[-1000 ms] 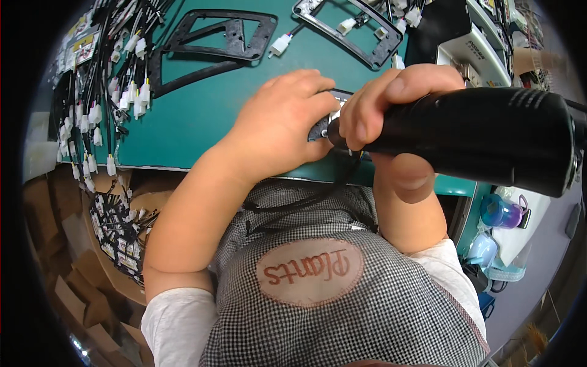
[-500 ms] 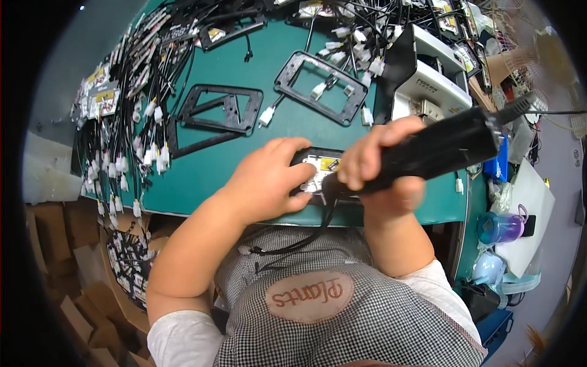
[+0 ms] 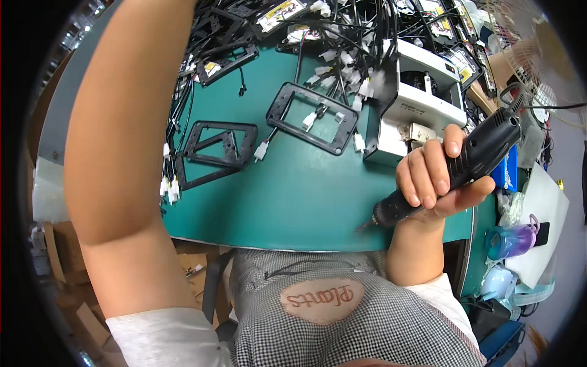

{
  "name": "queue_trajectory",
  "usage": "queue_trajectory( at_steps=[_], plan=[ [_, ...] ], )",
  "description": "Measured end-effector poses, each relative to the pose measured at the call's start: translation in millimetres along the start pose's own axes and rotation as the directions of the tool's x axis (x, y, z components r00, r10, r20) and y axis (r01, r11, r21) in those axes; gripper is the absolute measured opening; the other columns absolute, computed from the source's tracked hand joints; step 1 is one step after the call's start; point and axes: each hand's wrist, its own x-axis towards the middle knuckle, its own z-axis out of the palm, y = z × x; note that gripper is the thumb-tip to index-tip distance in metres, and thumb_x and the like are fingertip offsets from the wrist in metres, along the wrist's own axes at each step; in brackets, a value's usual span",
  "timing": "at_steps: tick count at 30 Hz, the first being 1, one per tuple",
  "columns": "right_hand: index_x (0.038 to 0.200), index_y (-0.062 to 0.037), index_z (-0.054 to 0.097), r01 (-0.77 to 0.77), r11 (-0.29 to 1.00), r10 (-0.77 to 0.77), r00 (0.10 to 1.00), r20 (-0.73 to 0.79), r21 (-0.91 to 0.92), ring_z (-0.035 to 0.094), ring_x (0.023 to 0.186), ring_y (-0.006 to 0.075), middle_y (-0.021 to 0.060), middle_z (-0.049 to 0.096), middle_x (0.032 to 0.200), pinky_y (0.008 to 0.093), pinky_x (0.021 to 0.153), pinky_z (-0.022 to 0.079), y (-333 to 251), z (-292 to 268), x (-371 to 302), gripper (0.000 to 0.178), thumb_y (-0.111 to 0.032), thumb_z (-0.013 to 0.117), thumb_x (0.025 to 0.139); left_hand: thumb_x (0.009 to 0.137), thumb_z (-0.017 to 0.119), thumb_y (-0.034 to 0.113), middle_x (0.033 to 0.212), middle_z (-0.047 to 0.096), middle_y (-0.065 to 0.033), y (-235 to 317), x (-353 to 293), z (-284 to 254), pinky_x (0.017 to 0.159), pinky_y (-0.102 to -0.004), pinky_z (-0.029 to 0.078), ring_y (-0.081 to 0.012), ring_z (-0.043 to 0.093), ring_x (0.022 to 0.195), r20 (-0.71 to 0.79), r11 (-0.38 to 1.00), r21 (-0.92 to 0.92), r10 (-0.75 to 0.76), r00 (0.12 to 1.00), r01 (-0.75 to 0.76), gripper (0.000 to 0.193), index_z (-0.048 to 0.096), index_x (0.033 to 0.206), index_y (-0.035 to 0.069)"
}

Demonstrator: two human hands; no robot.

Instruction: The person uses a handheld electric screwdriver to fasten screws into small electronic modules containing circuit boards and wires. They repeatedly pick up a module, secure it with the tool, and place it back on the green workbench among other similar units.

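My right hand [image 3: 437,174] is wrapped round a black electric screwdriver [image 3: 471,160], its bit tilted down to the left above the green mat [image 3: 293,202]. My left arm [image 3: 122,147] stretches up the left side and out past the top edge, so the hand itself is hidden. Nearest the screwdriver is a white and black machine [image 3: 422,104] with a metal part at its front. A black rectangular frame [image 3: 313,118] lies on the mat with white connectors [image 3: 310,120] showing through its opening. Left of it are stacked black frames [image 3: 220,144], touching each other.
Bundles of black cables with white plugs [image 3: 351,67] crowd the far side. Black housings with labelled boards [image 3: 281,15] lie among them. A blue and purple bottle [image 3: 512,240] and a blue tray [image 3: 506,168] stand at the right. Cardboard boxes [image 3: 70,257] are below the table at left.
My left hand has left the board at the table's front and reached far up out of view. My right hand has moved right and lower with the screwdriver. The labelled part is gone from the front.
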Motion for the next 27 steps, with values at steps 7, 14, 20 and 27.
queue_trajectory(
  at_steps=[7,14,20,27],
  plan=[
    [0.112,-0.0039,0.043,0.069,0.997,-0.070,0.998,-0.005,-0.045,0.059,0.053,0.0142,0.0032,0.057,0.072,0.0296,0.050,0.051,-2.8,-9.2,-11.4,0.065,-0.055,0.071,0.083,0.079,0.076,0.018,0.122,0.062,-0.0148,-28.3,-52.3,103.3,0.090,-0.0409,0.052,-0.0318,0.063,0.105,0.647,0.969,-0.017,-0.177,0.742,0.246,0.038,0.069,0.115,0.008],
    [0.112,-0.0027,0.042,0.038,0.999,-0.038,0.999,0.032,-0.005,0.058,0.052,0.0165,0.0065,0.058,0.073,0.0310,0.050,0.051,6.2,-6.9,-9.6,0.069,-0.052,0.076,0.078,0.073,0.080,0.019,0.122,0.062,-0.0109,-47.0,-168.7,110.3,0.098,-0.0421,0.046,-0.0331,0.055,0.115,0.742,0.942,-0.302,0.328,0.584,-0.145,0.039,0.068,0.108,0.008],
    [0.114,-0.0030,0.043,0.041,0.997,-0.043,0.998,-0.042,-0.066,0.057,0.052,0.0136,0.0035,0.056,0.073,0.0297,0.050,0.051,3.8,-7.1,-9.9,0.068,-0.056,0.072,0.082,0.073,0.075,0.011,0.097,0.067,-0.0038,-46.9,-212.7,110.4,0.092,-0.0420,0.048,-0.0259,0.063,0.094,0.418,0.901,-0.183,0.433,0.798,-0.393,0.026,0.068,0.098,0.010],
    [0.119,-0.0015,0.044,0.015,0.998,-0.016,1.000,-0.015,-0.064,0.057,0.059,0.0155,0.0036,0.055,0.077,0.0321,0.058,0.052,0.5,-14.7,-9.1,0.066,-0.053,0.069,0.086,0.075,0.069,0.009,0.087,0.064,-0.0051,-24.3,-237.1,54.9,0.076,-0.0406,0.051,-0.0239,0.063,0.081,0.179,0.908,-0.013,0.415,0.892,-0.419,0.028,0.069,0.103,0.008]
  ],
)
